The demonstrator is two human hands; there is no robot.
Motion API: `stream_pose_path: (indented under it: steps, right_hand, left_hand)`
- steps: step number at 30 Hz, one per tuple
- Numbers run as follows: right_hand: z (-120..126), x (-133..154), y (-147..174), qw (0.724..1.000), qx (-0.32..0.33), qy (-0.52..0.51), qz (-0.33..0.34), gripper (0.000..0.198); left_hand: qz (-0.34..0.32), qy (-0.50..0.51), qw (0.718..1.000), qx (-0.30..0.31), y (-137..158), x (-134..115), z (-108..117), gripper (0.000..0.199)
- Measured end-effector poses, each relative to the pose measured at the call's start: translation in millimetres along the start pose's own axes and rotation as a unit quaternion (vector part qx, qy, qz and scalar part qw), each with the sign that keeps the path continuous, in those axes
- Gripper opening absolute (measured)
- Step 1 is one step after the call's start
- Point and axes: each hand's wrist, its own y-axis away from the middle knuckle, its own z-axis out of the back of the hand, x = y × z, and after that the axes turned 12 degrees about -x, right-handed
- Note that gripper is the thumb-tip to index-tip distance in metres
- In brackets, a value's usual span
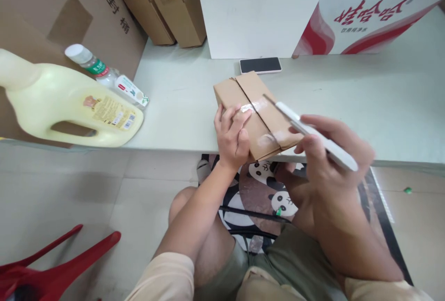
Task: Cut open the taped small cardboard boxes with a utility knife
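Note:
A small brown cardboard box point(255, 116) lies tilted at the table's front edge, its top flaps meeting along a dark seam. Pieces of see-through tape point(266, 141) cross that seam. My left hand point(232, 134) grips the box from its left side, fingers spread over the top and side. In my right hand point(333, 148) is a white-handled utility knife point(313, 132), fingers closed around the handle. Its thin blade points up and left over the box top, close to the tape. Whether the blade touches the box I cannot tell.
A phone point(260, 65) lies behind the box on the pale table point(174, 106). Large white cartons point(257, 14) and brown open boxes point(181, 9) stand at the back. To the left are a yellow jug point(66, 92) and a plastic bottle point(107, 76). A red stool point(69, 264) stands below.

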Motion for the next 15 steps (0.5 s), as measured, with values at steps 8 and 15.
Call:
stream_pose_path:
  steps: [8,15]
  right_hand:
    - [-17,0,0,0.994,0.042,0.052,0.083,0.020]
    - [-11,11,2,0.988,0.042,0.093,0.114,0.013]
  left_hand:
    - [0.002,-0.012,1.000,0.011,0,0,2,0.051]
    - [-0.007,-0.023,1.000,0.008,0,1,1,0.053]
